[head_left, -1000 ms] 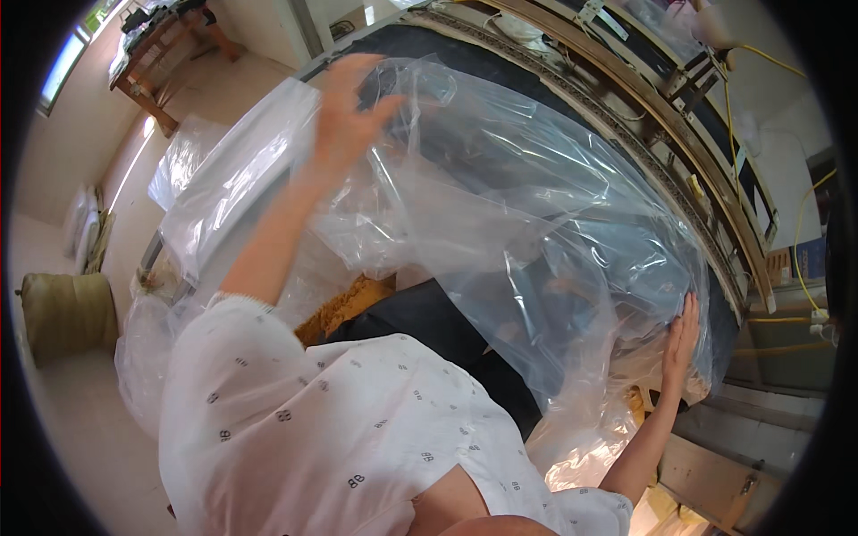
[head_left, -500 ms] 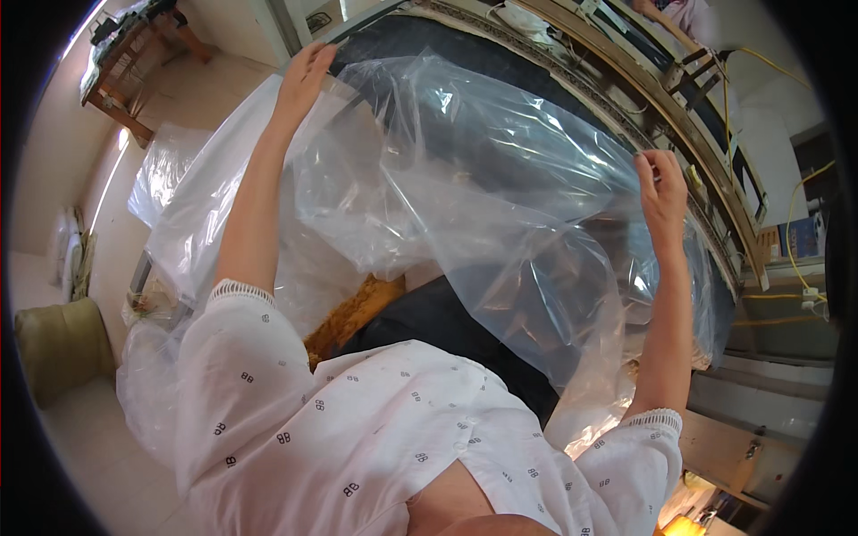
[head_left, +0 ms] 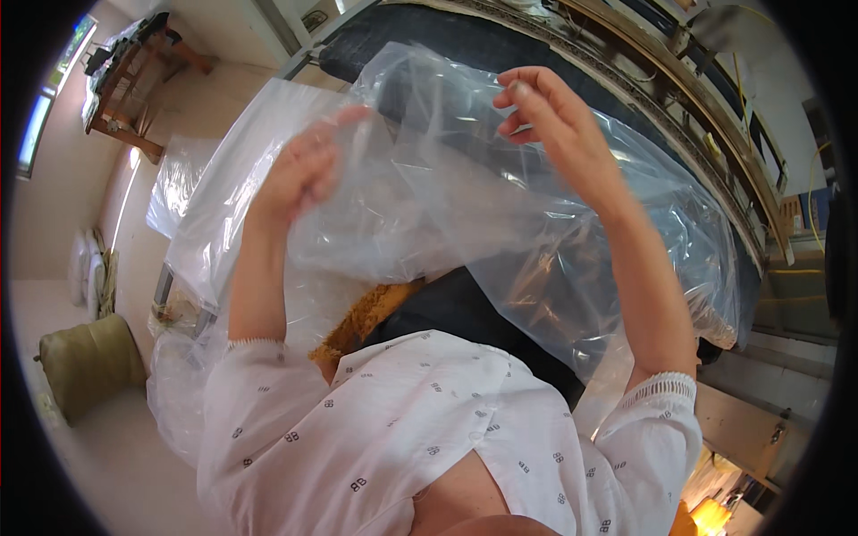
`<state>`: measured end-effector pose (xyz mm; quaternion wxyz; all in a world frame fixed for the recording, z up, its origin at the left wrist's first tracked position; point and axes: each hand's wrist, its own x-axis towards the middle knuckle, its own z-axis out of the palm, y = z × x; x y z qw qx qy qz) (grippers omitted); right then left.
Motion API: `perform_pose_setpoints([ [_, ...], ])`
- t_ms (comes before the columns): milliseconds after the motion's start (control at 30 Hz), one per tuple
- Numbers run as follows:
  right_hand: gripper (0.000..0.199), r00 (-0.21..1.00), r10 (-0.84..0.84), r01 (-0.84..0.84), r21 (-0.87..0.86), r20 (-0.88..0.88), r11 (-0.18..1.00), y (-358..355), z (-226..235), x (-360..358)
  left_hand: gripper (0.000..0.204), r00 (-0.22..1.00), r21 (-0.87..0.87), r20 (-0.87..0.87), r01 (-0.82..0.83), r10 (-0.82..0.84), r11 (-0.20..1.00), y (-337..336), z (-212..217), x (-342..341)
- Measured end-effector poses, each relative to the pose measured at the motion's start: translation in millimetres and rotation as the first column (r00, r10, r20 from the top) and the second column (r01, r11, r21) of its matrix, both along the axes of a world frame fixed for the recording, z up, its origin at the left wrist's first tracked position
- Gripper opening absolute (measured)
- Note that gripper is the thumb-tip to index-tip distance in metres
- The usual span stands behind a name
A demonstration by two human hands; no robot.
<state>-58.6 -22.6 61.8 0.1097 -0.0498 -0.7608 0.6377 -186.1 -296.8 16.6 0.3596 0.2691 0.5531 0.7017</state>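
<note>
A large clear plastic sheet (head_left: 429, 223) lies rumpled across a dark surface (head_left: 353, 49) in front of me. Above the left part of the sheet is my left hand (head_left: 308, 170); motion smears its fingers, though one seems stretched toward the right. My right hand (head_left: 559, 125) is over the far middle of the sheet, fingers apart and loosely bent, with nothing seen between them. Whether either hand touches the plastic I cannot tell. Folds of the sheet hang over the left edge and reach the far right side.
A long wooden frame (head_left: 688, 80) runs along the far right side. A brown furry piece (head_left: 366, 317) and black cloth (head_left: 451, 313) are close to my body. An olive cushion (head_left: 94, 366) is on the left, and a wooden table (head_left: 134, 85) stands at the far left.
Both hands have left the far edge of the plastic sheet. The right moved left toward the middle; the left came nearer to me. The sheet's far middle edge has slackened.
</note>
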Motion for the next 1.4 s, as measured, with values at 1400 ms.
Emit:
perform_pose_setpoints([
  [1400, 0.007, 0.636, -0.678, 0.745, 0.065, -0.369, 0.664, 103.4, 31.5, 192.1, 0.012, 0.719, 0.076, -0.674, 0.298, -0.171, 0.952, 281.2, 52.6, 120.4],
])
